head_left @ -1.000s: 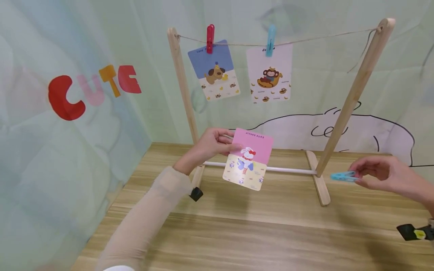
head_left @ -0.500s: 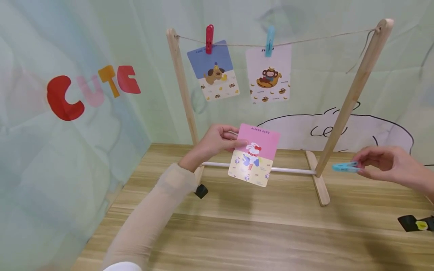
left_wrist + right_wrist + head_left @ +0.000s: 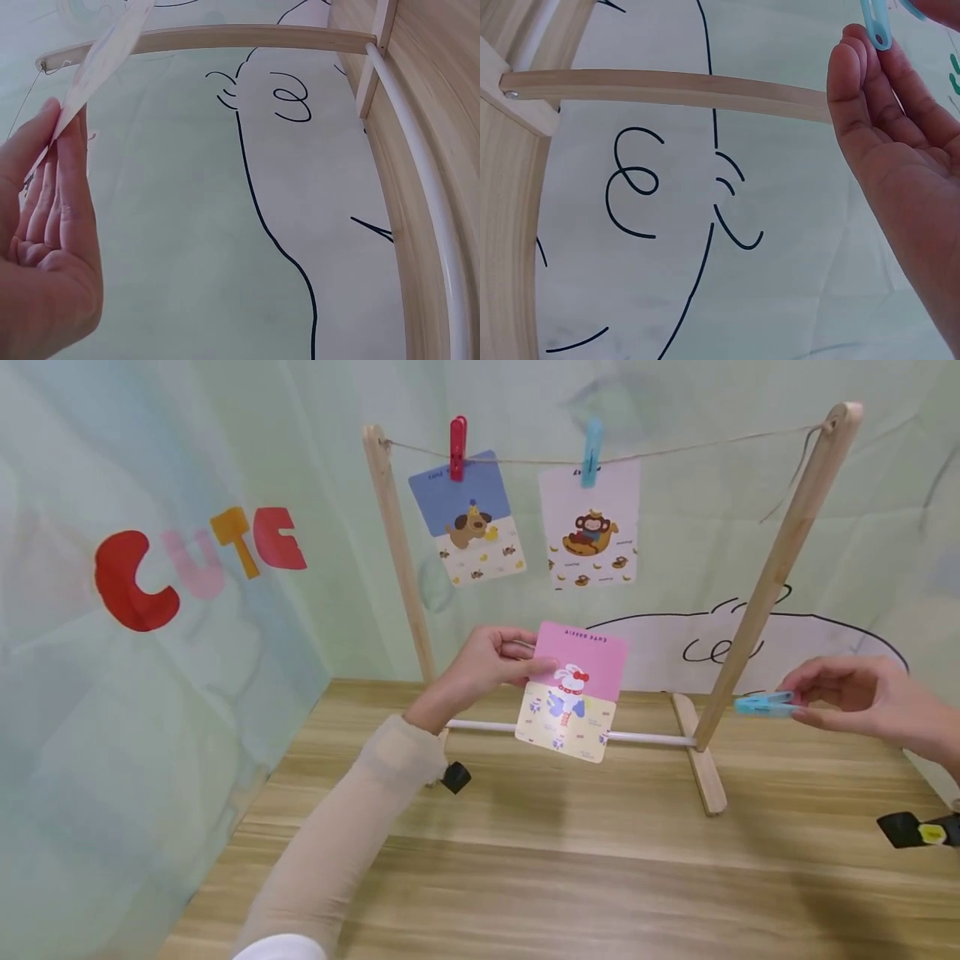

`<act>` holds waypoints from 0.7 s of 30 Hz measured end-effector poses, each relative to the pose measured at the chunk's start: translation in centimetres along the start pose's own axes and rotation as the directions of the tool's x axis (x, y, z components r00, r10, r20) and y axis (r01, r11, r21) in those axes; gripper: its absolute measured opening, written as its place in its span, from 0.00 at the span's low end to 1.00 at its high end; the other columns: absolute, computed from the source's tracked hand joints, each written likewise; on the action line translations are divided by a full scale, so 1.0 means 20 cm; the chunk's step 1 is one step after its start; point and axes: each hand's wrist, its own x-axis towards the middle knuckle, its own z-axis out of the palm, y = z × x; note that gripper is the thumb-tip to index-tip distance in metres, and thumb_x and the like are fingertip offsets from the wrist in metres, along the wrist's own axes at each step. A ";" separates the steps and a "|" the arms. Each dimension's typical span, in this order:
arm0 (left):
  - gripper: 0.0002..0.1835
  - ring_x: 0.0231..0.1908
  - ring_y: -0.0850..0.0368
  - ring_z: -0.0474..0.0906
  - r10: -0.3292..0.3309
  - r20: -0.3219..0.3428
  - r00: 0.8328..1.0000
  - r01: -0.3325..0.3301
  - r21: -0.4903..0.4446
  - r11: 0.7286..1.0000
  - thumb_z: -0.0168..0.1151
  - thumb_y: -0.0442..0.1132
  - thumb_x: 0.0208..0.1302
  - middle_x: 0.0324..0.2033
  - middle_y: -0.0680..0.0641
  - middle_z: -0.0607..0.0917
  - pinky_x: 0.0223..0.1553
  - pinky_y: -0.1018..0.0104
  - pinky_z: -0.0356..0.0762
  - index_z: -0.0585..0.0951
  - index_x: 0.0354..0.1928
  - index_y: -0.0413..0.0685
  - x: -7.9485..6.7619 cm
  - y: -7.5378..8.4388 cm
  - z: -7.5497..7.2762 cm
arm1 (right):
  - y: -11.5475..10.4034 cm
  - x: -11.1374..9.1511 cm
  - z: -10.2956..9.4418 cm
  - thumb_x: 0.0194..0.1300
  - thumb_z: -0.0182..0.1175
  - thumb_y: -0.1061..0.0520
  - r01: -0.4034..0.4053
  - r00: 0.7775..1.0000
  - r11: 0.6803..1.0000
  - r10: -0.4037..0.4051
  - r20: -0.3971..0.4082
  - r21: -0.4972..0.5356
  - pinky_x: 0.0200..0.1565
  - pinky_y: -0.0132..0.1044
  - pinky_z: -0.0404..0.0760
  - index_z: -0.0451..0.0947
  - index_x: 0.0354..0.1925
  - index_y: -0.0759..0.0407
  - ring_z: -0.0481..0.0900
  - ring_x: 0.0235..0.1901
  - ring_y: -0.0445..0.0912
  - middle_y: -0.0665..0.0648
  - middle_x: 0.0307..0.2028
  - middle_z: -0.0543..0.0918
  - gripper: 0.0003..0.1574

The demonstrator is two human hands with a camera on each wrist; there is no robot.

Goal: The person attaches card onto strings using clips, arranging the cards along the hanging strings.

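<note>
Between thumb and fingers my left hand (image 3: 491, 662) pinches the left edge of a pink and yellow rabbit card (image 3: 572, 693), held above the table in front of the wooden stand. In the left wrist view the card (image 3: 112, 56) shows nearly edge-on. Off to the right of the stand, my right hand (image 3: 862, 697) pinches a light blue clothespin (image 3: 763, 703) by its handle end, its tip pointing left. Above, a string (image 3: 705, 447) carries a dog card (image 3: 468, 522) under a red clothespin (image 3: 457, 450) and a monkey card (image 3: 588, 531) under a blue clothespin (image 3: 592, 453).
The stand has a left post (image 3: 397, 547), a right post (image 3: 783, 560) and a white bottom bar (image 3: 648, 739). Its right foot (image 3: 701, 768) rests on the wooden table (image 3: 585, 877). A printed cloth (image 3: 247, 443) hangs behind and on the left.
My left hand has moved the rabbit card up and to the right. The right hand has risen a little with its clothespin. The hanging cards stay clipped on the string.
</note>
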 end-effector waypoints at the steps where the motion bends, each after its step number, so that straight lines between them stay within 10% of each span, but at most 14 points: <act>1: 0.19 0.33 0.50 0.83 0.004 0.002 1.000 -0.004 0.000 1.000 0.72 0.40 0.48 0.32 0.43 0.86 0.35 0.58 0.82 0.81 0.44 0.42 0.00 0.01 0.00 | 0.00 0.00 -0.01 0.47 0.60 0.82 -0.012 1.000 1.000 0.012 -0.012 -0.009 0.36 0.24 0.79 0.75 0.41 0.71 0.79 0.32 0.41 0.54 0.37 0.80 0.21; 21: 0.20 0.34 0.50 0.83 0.041 0.020 0.999 -0.041 -0.004 0.999 0.71 0.42 0.48 0.33 0.45 0.86 0.36 0.59 0.82 0.81 0.44 0.43 0.08 0.06 0.05 | -0.10 0.08 -0.07 0.57 0.61 0.70 -0.155 0.985 0.986 0.149 -0.090 -0.062 0.34 0.23 0.77 0.75 0.45 0.66 0.78 0.34 0.40 0.53 0.39 0.80 0.16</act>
